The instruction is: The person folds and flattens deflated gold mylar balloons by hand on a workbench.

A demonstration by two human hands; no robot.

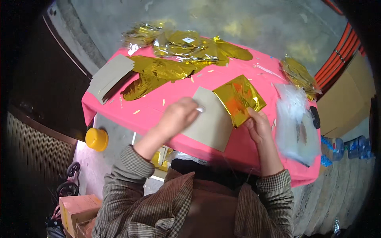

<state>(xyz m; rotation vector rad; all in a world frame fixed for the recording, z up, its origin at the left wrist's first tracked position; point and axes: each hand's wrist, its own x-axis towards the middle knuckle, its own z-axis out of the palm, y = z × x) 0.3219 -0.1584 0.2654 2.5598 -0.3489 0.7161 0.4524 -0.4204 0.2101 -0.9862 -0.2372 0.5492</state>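
Note:
A square, shiny gold foil balloon, folded flat (241, 95), is pinched at its lower right corner by my right hand (260, 125). Its left edge overlaps a grey cardboard sheet (212, 123) at the near edge of the table. Over that sheet's left side is my left hand (178, 117), fingers curled together and slightly blurred. A small whitish bit shows at its fingertips; what it is I cannot make out.
The pink-covered table (174, 89) bears a stack of grey cardboard sheets (113, 77) at left. Gold foil pieces (158, 73) and plastic-wrapped gold packs (182, 43) lie along the back. Clear plastic bags (295, 127) are at right. A yellow tub (97, 139) stands beyond the left edge.

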